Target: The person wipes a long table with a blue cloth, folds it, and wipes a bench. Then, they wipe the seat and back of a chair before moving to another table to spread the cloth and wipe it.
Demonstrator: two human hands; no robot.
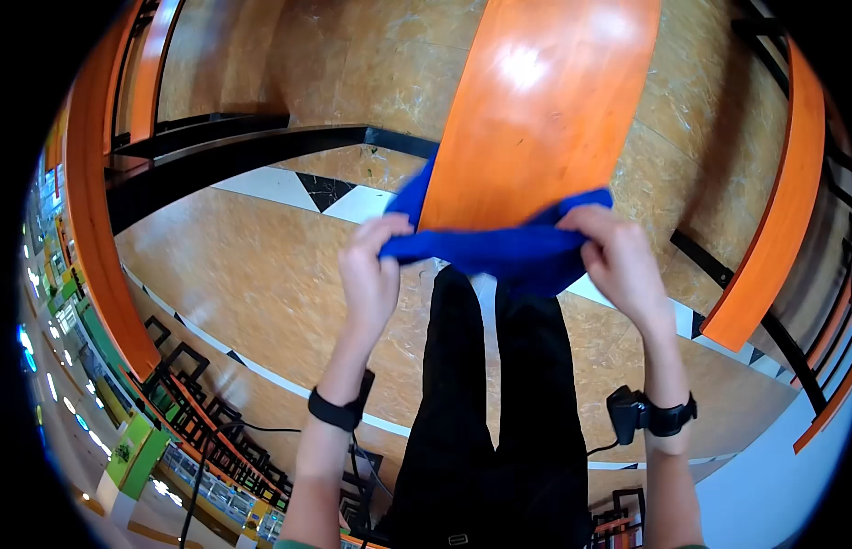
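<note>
A blue cloth point(499, 252) stretches between my two hands at the near end of an orange tabletop point(536, 119). My left hand point(371, 270) pinches the cloth's left part, fingers closed on it. On the other side my right hand point(623, 261) grips the cloth's right part with curled fingers. Part of the cloth hangs below the table's near edge, and a flap of it shows along the table's left side. Both hands are a little blurred. Each wrist wears a black strap, the right one with a small black box.
An orange bench point(106, 247) on a black frame point(243, 160) runs along the left, and another orange bench point(774, 210) stands at the right. My legs point(499, 393) are just below the table's end. Thin black cables trail near my forearms.
</note>
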